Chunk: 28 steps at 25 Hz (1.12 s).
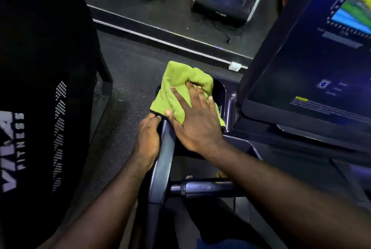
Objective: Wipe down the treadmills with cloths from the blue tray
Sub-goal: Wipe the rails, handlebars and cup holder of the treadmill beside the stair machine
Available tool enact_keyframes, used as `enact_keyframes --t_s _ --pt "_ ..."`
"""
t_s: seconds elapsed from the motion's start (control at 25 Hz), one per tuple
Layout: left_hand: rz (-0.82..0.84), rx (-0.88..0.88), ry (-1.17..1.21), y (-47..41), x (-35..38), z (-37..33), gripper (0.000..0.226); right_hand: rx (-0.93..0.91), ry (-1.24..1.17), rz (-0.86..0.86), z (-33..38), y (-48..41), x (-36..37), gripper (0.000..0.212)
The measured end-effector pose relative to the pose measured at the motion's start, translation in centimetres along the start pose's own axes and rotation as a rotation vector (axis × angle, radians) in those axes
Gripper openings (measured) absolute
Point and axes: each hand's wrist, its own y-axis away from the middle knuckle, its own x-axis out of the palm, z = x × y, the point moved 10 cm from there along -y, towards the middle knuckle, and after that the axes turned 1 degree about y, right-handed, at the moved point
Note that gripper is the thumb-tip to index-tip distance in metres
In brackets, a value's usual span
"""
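A green cloth (176, 90) with a dark edge lies bunched over the cup-holder recess (219, 90) at the left end of the treadmill console. My right hand (195, 120) presses flat on the cloth, its fingers spread and its fingertips sinking into the folds. My left hand (148, 140) grips the top of the treadmill's left side rail (162, 168), just below the cloth's lower edge. The treadmill's lit touchscreen (313, 64) stands to the right. The blue tray is not in view.
A horizontal handlebar (202, 187) crosses below my right forearm. A black panel with white lettering (40, 108) fills the left side. Dark speckled floor (128, 72) lies between them. Another machine's base (222, 1) and a white cable strip (160, 42) lie further off.
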Motion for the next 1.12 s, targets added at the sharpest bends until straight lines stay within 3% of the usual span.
enact_keyframes --t_s 0.08,0.16,0.28,0.52,0.64,0.72,0.84,0.96,1.12 --pt "0.037 -0.017 -0.002 -0.1 0.4 0.0 0.044 0.024 0.082 0.005 -1.1 -3.8 -0.3 0.066" --pt "0.042 -0.029 -0.049 -0.2 0.4 0.2 0.065 0.174 0.156 0.059 -2.9 -9.2 -0.8 0.065" --pt "0.028 -0.045 -0.095 -0.4 0.1 0.3 0.069 0.363 0.160 0.138 -4.8 -12.7 -1.0 0.059" --pt "-0.020 0.058 -0.203 0.0 -0.4 -0.9 0.058 -0.146 0.057 -0.013 2.7 -2.1 0.0 0.062" --pt "-0.034 0.058 -0.346 0.6 -0.9 -1.1 0.073 -0.188 0.076 0.021 2.4 -4.0 0.2 0.064" --pt "-0.029 -0.026 -0.340 0.9 -0.5 -0.8 0.083 0.040 0.124 0.078 -1.4 -9.7 -1.2 0.064" --pt "0.021 0.013 -0.519 0.8 0.8 -1.7 0.077 0.466 -0.001 0.162 -7.1 -12.2 -2.2 0.053" --pt "0.085 0.091 -0.593 0.8 1.7 -2.6 0.063 0.353 0.015 -0.023 -5.1 -8.7 -1.6 0.060" --pt "0.145 0.272 -0.651 1.2 2.7 -4.0 0.055 0.167 0.069 0.064 -3.8 -3.5 -1.9 0.076"
